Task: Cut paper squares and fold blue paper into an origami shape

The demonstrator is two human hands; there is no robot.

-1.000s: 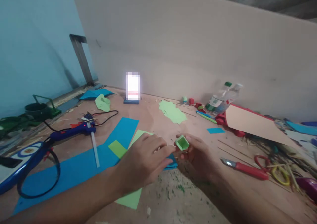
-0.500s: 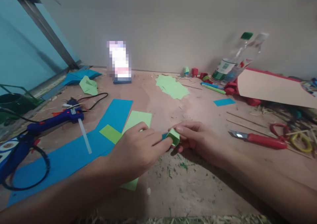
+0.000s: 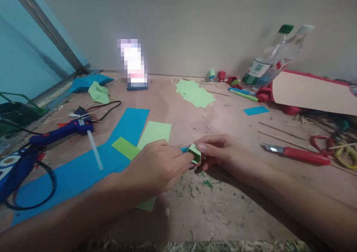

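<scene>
A small folded light green paper piece (image 3: 196,152), hollow on the side facing me, is held between both hands above the table. My right hand (image 3: 223,151) pinches its right edge between thumb and fingers. My left hand (image 3: 158,162) closes on it from the left, with a fingertip at its opening. A bit of blue paper (image 3: 184,149) shows just behind the left fingers. Left of my hands lie blue paper strips (image 3: 75,174), an olive-green strip (image 3: 125,148) and a light green sheet (image 3: 156,132), partly covered by my left hand.
A blue glue gun (image 3: 64,129) with its cable lies at left. A lit phone (image 3: 134,62) stands at the back. A red cutter (image 3: 305,155), scissors (image 3: 323,144) and thin sticks lie at right, with bottles (image 3: 258,70) behind. Green paper shapes (image 3: 195,93) lie at back centre.
The view has shifted slightly. My left fingers have moved a little further into the green piece's opening, and the piece has turned slightly. Both hands keep hold of it.
</scene>
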